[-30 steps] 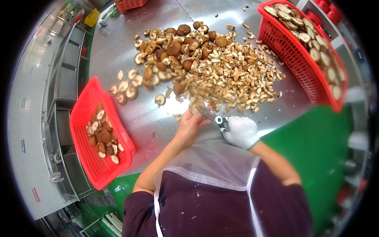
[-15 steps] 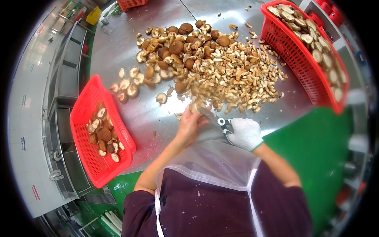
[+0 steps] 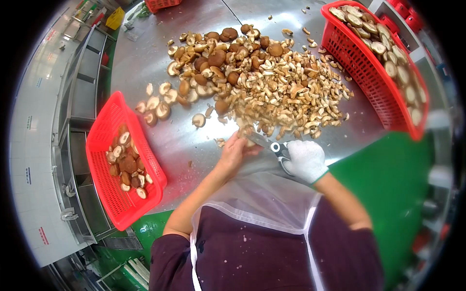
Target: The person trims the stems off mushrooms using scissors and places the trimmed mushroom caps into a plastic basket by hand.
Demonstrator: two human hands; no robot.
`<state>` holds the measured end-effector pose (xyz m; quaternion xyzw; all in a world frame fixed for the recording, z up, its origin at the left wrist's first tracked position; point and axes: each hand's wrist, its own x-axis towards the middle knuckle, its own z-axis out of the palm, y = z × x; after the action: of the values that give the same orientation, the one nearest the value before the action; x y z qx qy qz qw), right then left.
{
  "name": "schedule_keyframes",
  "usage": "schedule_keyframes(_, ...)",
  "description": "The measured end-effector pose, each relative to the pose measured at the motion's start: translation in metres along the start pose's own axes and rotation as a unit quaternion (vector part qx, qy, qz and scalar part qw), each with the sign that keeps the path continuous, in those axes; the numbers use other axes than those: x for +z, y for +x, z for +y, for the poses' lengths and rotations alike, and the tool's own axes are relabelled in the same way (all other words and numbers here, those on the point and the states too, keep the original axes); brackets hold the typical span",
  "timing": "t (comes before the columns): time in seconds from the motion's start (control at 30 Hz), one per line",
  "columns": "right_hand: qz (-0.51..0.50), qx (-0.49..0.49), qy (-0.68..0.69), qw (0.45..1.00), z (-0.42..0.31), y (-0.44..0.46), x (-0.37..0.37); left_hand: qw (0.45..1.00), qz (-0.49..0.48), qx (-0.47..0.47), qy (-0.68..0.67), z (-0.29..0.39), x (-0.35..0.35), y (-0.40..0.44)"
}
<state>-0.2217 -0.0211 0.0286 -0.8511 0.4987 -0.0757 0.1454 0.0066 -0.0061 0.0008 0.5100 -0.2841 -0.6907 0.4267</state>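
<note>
In my bare left hand I pinch a shiitake mushroom over the near part of the steel table. My right hand, in a white knit glove, is wrapped round the handles of a pair of scissors. The blades point left and reach the mushroom at my left fingertips; exactly where they meet it is blurred. Just beyond my hands lies a heap of cut mushroom stems. Whole brown-capped mushrooms are piled against its left side.
A red basket with some mushroom caps stands at the table's left edge. To the right, a taller red basket is full of pale-faced caps. Several loose caps lie on the steel table. Green floor shows at right.
My right hand and the scissors have shifted slightly right and up. The left hand has moved a little, still with a mushroom. Baskets and heaps look the same.
</note>
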Motion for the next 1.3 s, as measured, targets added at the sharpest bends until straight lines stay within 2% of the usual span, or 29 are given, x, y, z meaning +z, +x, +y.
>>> schedule_keyframes(0.07,-0.008,-0.01,-0.018,1.0,0.003,0.001,-0.005,0.999,-0.019,-0.02,0.033,0.006,0.002,-0.005)
schedule_keyframes(0.17,-0.072,0.019,-0.033,0.997,0.003,0.002,-0.009,0.998,-0.019,-0.035,0.052,0.003,0.003,-0.005)
schedule_keyframes(0.27,-0.067,0.022,-0.007,0.997,0.001,0.003,-0.006,0.998,-0.015,-0.04,0.043,0.003,0.0,-0.004)
schedule_keyframes(0.37,-0.098,0.05,0.059,0.992,-0.005,0.0,0.006,0.998,-0.022,-0.058,0.0,0.007,-0.009,0.0)
schedule_keyframes(0.4,-0.092,0.031,0.101,0.99,-0.004,0.0,0.008,0.997,-0.023,-0.065,-0.019,0.009,-0.012,0.0)
schedule_keyframes(0.5,-0.091,0.135,0.271,0.949,-0.004,-0.002,0.004,0.994,0.003,-0.07,-0.085,0.018,-0.022,-0.005)
schedule_keyframes(0.57,-0.074,0.2,0.335,0.918,0.009,-0.005,0.02,0.99,-0.001,-0.043,-0.135,0.016,-0.04,-0.009)
schedule_keyframes(0.63,-0.039,0.179,0.303,0.935,0.015,-0.007,0.017,0.982,-0.009,-0.018,-0.185,0.017,-0.055,-0.014)
schedule_keyframes(0.7,-0.049,0.196,0.33,0.922,0.017,-0.009,0.021,0.971,-0.018,0.003,-0.238,0.019,-0.064,-0.022)
schedule_keyframes(0.8,-0.074,0.192,0.335,0.92,0.017,-0.007,0.034,0.941,-0.086,0.013,-0.327,0.023,-0.061,-0.028)
schedule_keyframes(0.9,-0.06,0.134,0.311,0.939,0.004,-0.005,0.027,0.897,-0.171,-0.005,-0.408,0.022,-0.06,-0.027)
schedule_keyframes(1.1,-0.071,0.076,0.268,0.958,0.0,-0.004,0.021,0.878,-0.163,-0.03,-0.448,0.014,-0.063,-0.027)
schedule_keyframes(1.2,-0.081,0.089,0.263,0.957,0.001,-0.003,0.017,0.928,-0.06,-0.022,-0.368,0.017,-0.057,-0.03)
schedule_keyframes(1.27,-0.082,0.094,0.261,0.957,0.0,-0.001,0.014,0.982,0.039,0.051,-0.179,0.035,-0.054,-0.04)
schedule_keyframes(1.3,-0.081,0.103,0.262,0.956,0.001,-0.001,0.014,0.989,0.089,0.087,-0.081,0.046,-0.057,-0.046)
